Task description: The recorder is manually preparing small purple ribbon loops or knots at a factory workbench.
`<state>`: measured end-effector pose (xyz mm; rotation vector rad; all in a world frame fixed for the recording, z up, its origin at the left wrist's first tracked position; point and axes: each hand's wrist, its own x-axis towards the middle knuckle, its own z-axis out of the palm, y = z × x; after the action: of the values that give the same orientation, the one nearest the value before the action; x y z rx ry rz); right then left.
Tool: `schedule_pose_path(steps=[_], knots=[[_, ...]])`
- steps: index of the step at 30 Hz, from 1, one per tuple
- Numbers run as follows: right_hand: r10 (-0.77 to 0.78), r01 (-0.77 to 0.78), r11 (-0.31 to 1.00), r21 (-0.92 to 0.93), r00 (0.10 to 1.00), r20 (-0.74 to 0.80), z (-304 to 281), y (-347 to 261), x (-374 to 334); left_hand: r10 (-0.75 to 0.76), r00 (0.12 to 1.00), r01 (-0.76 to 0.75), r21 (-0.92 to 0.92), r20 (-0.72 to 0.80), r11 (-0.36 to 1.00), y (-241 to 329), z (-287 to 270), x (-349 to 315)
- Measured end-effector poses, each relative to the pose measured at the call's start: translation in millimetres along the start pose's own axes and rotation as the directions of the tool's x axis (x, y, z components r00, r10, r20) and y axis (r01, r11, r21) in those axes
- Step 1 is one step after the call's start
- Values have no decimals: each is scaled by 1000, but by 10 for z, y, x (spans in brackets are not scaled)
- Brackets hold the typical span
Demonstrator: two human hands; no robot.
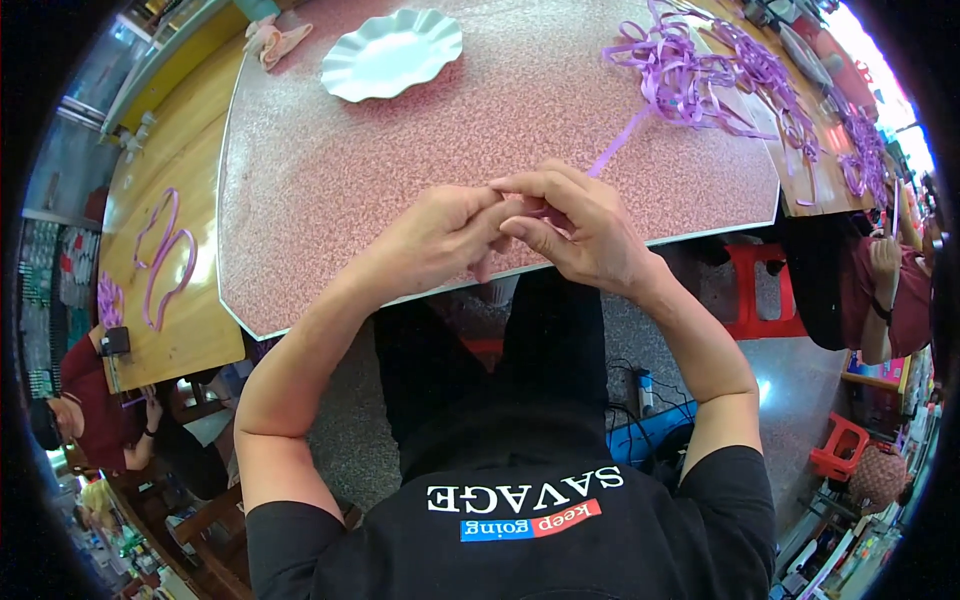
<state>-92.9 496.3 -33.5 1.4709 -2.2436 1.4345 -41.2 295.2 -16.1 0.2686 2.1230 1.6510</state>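
My left hand (445, 235) and my right hand (580, 222) meet over the near edge of the pink speckled table mat (480, 140). The fingertips of both are pinched together, touching each other. A purple ribbon (618, 148) runs from a tangled heap of purple ribbon (665, 70) at the far right down into my right hand. A bit of purple shows between my fingers, though most of what I hold there is hidden. My left fingers overlap the same spot, and what they grip cannot be made out.
A white wavy-rimmed plate (392, 55) lies at the far left of the mat, beside a crumpled cloth (275, 42). Loose purple loops (165, 260) rest on the wooden table at left. A red stool (765, 290) stands at right. Two people sit at either side.
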Motion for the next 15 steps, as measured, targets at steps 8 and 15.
schedule_pose_path(steps=[8,15], knots=[[176,-172,984,45,979,-104,7,-58,9,176,950,-170,45,-258,984,-155,4,-38],[296,-286,955,78,941,-166,-36,75,21,550,729,266,909,-407,321,-437,-753,461]])
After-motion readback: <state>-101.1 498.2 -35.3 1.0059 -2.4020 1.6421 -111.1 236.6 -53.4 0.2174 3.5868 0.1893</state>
